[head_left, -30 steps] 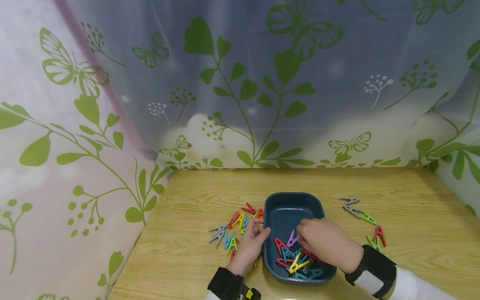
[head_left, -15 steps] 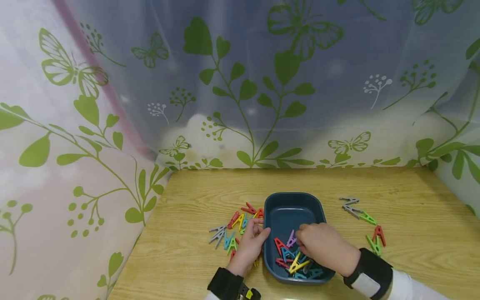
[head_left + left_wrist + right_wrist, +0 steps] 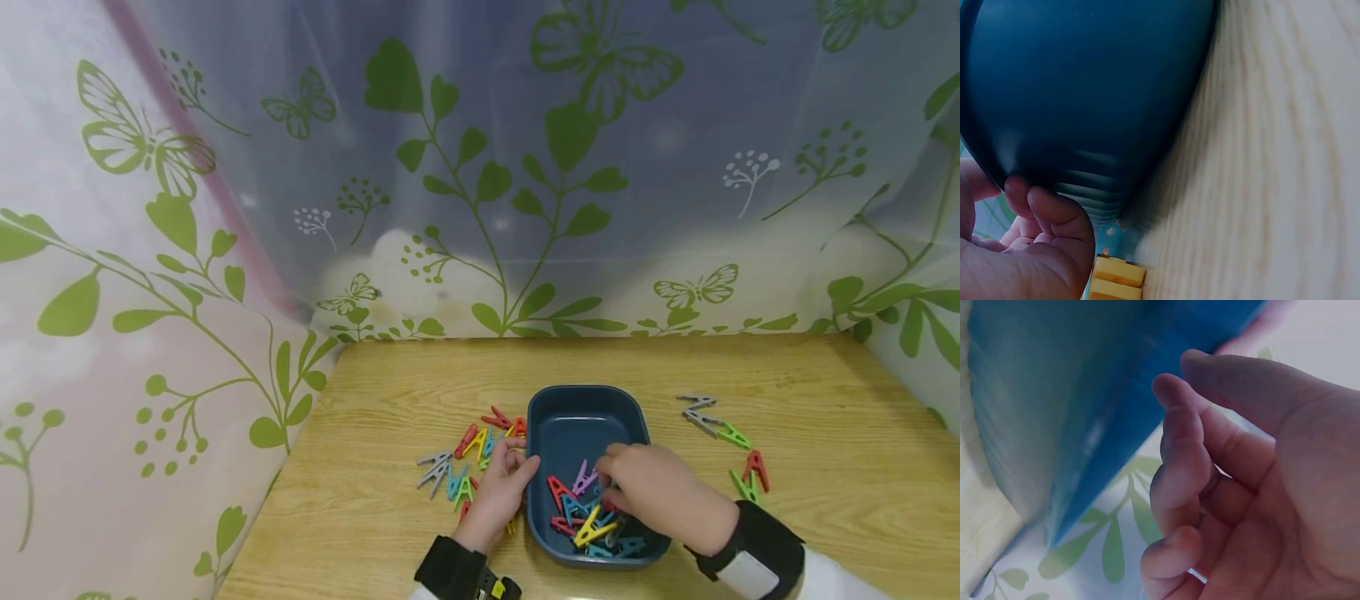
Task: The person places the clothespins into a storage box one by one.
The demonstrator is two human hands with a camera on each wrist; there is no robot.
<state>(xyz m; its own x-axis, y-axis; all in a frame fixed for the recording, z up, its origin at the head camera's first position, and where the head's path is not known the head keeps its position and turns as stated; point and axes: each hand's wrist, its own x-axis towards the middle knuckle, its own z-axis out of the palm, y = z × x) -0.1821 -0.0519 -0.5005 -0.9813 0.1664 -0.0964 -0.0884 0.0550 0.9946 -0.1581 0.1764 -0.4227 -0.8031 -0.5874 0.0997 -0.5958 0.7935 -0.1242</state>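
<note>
Right hand (image 3: 654, 492): reaching into the tray, fingers curled, thumb near the index tip; the right wrist view shows nothing between them, so whether a clip is pinched I cannot tell.
Snag risk: clips crowd below those fingertips; interlocked legs could make one drag its neighbours.
Slip risk: a clip caught only by its edge could twist out of so narrow a pinch.
Red patch (image 3: 611, 501): at the right fingertips, probably a clip, mostly covered.
Purple clip (image 3: 584, 483): just left of the fingertips.
Yellow clip (image 3: 587, 534): nearer the body than the fingertips, on top of the heap.
Tray (image 3: 581, 432): around and under the right fingertips; clips fill its near half, bare floor lies beyond the grip.
Left hand (image 3: 501, 490): across from the right grip, holding the tray's side, thumb at the rim, fingers curled against the outer wall.
Tilt risk: an uneven pull from this hold could tip or slide the tray.
Left pile (image 3: 465, 439): beside and beyond the left hand, partly hidden.
Right clips (image 3: 733, 436): on the table (image 3: 825, 400), well apart from the right fingertips.
Curtain (image 3: 480, 258): beyond both grips.
</note>
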